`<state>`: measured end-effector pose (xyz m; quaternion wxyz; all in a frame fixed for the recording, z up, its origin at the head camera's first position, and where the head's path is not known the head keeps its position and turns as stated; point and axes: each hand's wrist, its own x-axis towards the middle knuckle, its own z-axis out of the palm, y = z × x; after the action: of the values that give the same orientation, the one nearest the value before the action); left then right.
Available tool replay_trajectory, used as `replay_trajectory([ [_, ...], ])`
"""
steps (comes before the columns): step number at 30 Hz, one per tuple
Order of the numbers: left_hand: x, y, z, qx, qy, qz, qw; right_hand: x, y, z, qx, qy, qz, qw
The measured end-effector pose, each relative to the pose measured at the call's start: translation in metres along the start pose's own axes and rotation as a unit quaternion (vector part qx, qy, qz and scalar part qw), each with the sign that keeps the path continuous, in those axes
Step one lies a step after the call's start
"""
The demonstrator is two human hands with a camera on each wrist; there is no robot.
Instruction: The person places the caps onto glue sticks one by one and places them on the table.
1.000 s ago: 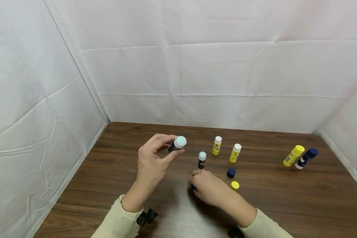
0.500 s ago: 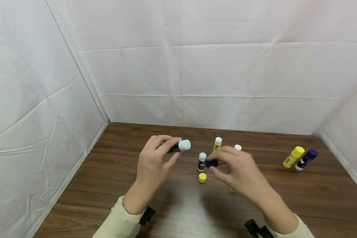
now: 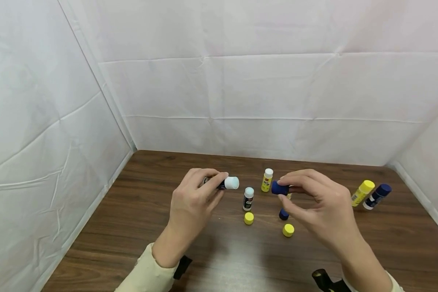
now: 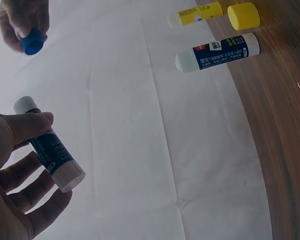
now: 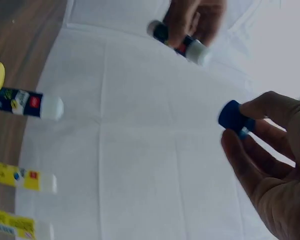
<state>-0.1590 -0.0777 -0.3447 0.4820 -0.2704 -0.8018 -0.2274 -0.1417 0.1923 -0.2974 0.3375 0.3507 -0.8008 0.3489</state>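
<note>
My left hand [image 3: 192, 198] gripped a navy glue stick [image 4: 53, 148], my right hand [image 3: 326, 205] a blue cap [image 3: 279, 187]; I feared its shallow fingertip pinch might slip.

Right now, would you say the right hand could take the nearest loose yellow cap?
Probably not immediately: the right hand pinches a blue cap, though nothing covers that loose yellow cap.

The held glue stick [image 4: 51, 150] is navy-and-white, the table [image 3: 131, 227] streaked brown. Two caps [image 3: 248, 218] at head-view five o'clock are yellow.
</note>
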Motion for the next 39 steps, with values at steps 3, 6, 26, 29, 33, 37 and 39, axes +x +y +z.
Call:
replay_trajectory([
  [3,0.000,0.004,0.000,0.018,0.008,0.019,0.9996,-0.001,-0.002,0.012,0.039,0.017,-0.009,0.9991],
  [6,0.002,0.008,0.001,0.038,0.017,0.043,0.9982,-0.003,-0.005,0.024,0.084,0.025,-0.017,0.9960],
  [26,0.003,0.024,0.001,0.064,0.017,0.084,0.9942,-0.009,-0.016,0.052,0.163,0.047,-0.004,0.9855],
  [29,0.003,0.025,0.001,0.065,0.018,0.088,0.9939,-0.009,-0.016,0.052,0.158,0.047,-0.005,0.9862],
  [33,0.002,0.025,0.002,0.063,0.022,0.098,0.9929,-0.010,-0.014,0.053,0.155,0.047,-0.005,0.9868],
  [37,0.001,0.027,0.004,0.060,0.026,0.106,0.9922,-0.012,-0.013,0.054,0.149,0.045,-0.004,0.9877],
  [39,0.000,0.027,0.004,0.058,0.025,0.106,0.9924,-0.013,-0.013,0.054,0.143,0.043,-0.001,0.9887],
])
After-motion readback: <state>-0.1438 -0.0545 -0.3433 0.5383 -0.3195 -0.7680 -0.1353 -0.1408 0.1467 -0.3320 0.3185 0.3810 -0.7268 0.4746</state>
